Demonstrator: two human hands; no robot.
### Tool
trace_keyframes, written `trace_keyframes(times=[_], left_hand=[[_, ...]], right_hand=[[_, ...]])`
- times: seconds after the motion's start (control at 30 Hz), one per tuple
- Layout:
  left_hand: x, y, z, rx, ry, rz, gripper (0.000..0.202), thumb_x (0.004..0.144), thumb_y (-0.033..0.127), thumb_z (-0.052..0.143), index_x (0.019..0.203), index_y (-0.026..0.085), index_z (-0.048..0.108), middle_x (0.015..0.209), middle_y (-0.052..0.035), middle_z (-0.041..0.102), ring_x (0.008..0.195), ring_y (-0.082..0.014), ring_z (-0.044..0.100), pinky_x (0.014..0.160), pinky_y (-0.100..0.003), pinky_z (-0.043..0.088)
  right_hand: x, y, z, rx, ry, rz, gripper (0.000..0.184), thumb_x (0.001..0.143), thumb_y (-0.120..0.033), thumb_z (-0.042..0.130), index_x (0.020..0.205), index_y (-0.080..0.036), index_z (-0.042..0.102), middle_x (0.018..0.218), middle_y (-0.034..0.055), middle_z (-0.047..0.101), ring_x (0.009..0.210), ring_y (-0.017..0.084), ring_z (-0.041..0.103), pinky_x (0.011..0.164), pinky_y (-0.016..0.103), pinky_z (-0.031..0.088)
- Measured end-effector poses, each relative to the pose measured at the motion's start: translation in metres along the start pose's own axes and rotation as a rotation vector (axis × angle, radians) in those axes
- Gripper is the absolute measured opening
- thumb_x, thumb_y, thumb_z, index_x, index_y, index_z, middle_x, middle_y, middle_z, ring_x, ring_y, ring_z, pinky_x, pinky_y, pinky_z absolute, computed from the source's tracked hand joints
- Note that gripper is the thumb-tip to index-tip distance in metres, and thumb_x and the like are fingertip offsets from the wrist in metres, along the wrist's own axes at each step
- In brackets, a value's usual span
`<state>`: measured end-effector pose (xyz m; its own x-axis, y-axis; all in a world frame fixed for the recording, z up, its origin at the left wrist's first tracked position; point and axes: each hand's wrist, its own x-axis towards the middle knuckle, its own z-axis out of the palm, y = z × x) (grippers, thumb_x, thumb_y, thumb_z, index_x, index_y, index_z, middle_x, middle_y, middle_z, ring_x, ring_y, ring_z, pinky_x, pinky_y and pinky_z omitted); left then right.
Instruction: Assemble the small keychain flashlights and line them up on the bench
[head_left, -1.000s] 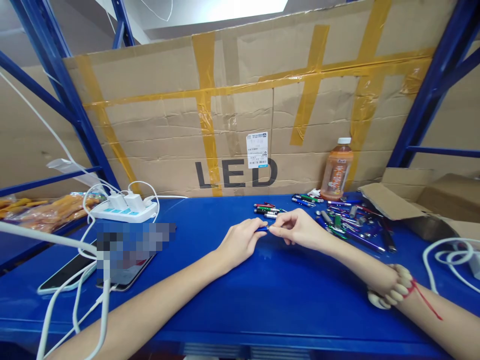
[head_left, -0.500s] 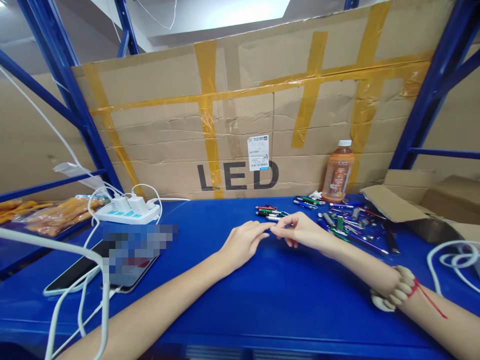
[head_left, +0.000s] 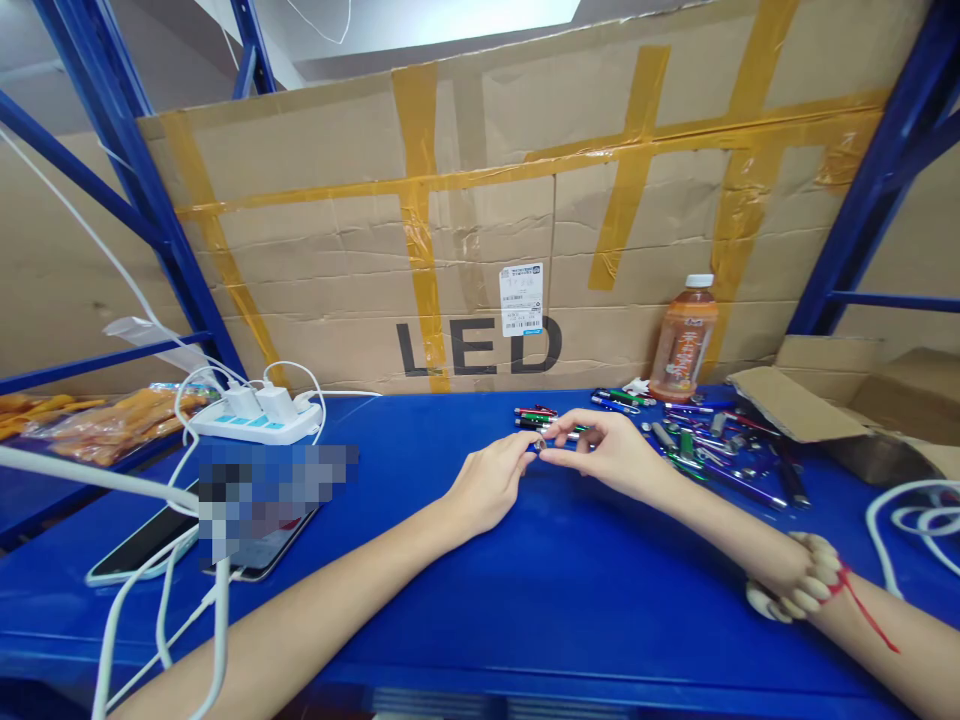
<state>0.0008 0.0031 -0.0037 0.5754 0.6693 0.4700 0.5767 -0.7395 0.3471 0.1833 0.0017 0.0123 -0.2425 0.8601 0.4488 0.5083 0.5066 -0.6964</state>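
Note:
Over the middle of the blue tabletop point(head_left: 480, 610) my left hand point(head_left: 486, 482) is closed, fingertips pinched around a small blue-and-silver piece point(head_left: 536, 447). It looks like part of a pen, mostly hidden by the fingers. My right hand point(head_left: 604, 452) meets it from the right, thumb and index finger closing on the silver end of the same piece. Just behind the fingertips lie several pens point(head_left: 534, 414), red, green and black. To the right of my right hand spreads a loose pile of pens and small pen parts point(head_left: 705, 450).
An orange drink bottle point(head_left: 683, 340) stands at the back against the large cardboard sheet point(head_left: 337, 270). An open cardboard box point(head_left: 862, 430) and a white cable point(head_left: 892, 530) are at right. At left are a power strip point(head_left: 259, 425), phones point(head_left: 142, 545) and looping cables.
My right thumb and index finger have parted slightly, and the small blue-and-silver piece now shows between my hands. The view has shifted a little.

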Motion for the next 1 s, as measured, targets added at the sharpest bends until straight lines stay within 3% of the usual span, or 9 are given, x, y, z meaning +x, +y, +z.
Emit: trace_keyframes(times=[0.17, 0.33, 0.53, 0.73, 1.0], left_hand=[[-0.0002, 0.0002, -0.0027, -0.027, -0.031, -0.022, 0.027, 0.091, 0.023, 0.03, 0.113, 0.023, 0.045, 0.089, -0.0019, 0.061, 0.082, -0.0153, 0.058, 0.07, -0.025, 0.044], [-0.0013, 0.0008, -0.0058, -0.018, -0.127, 0.022, 0.023, 0.092, 0.027, 0.027, 0.103, 0.022, 0.047, 0.082, -0.0008, 0.06, 0.072, -0.0147, 0.057, 0.059, -0.022, 0.04], [-0.0034, -0.0007, -0.0045, -0.034, -0.187, 0.027, 0.018, 0.092, 0.026, 0.027, 0.1, 0.02, 0.042, 0.079, -0.0007, 0.059, 0.068, -0.0147, 0.057, 0.057, -0.022, 0.039], [-0.0047, 0.0002, -0.0032, -0.038, -0.163, 0.024, 0.015, 0.091, 0.026, 0.03, 0.101, 0.021, 0.04, 0.085, -0.0017, 0.061, 0.072, -0.0162, 0.06, 0.06, -0.023, 0.042], [-0.0033, 0.0016, -0.0021, 0.018, -0.052, 0.056, 0.016, 0.09, 0.023, 0.033, 0.101, 0.021, 0.044, 0.095, -0.0024, 0.062, 0.082, -0.0162, 0.061, 0.069, -0.025, 0.045]], right_hand=[[-0.0012, 0.0001, -0.0007, 0.019, 0.034, -0.156, 0.029, 0.068, -0.045, 0.063, 0.071, -0.017, 0.069, 0.079, 0.0062, 0.061, 0.047, 0.007, 0.047, 0.046, 0.022, 0.041], [-0.0025, 0.0005, -0.0049, 0.037, -0.077, -0.195, 0.026, 0.071, -0.041, 0.063, 0.066, -0.016, 0.068, 0.075, 0.0051, 0.057, 0.047, 0.007, 0.048, 0.045, 0.022, 0.041], [-0.0027, 0.0008, -0.0047, 0.053, -0.111, -0.207, 0.027, 0.071, -0.042, 0.062, 0.064, -0.016, 0.067, 0.07, 0.0041, 0.053, 0.051, 0.009, 0.048, 0.044, 0.022, 0.041], [-0.0043, 0.0028, -0.0009, -0.005, -0.082, -0.222, 0.029, 0.07, -0.043, 0.063, 0.062, -0.015, 0.066, 0.063, 0.0027, 0.05, 0.059, 0.011, 0.048, 0.047, 0.021, 0.039], [-0.0031, -0.0026, 0.0012, 0.079, -0.06, -0.058, 0.036, 0.063, -0.048, 0.066, 0.054, -0.014, 0.059, 0.062, 0.0019, 0.051, 0.048, 0.007, 0.044, 0.041, 0.019, 0.033]])
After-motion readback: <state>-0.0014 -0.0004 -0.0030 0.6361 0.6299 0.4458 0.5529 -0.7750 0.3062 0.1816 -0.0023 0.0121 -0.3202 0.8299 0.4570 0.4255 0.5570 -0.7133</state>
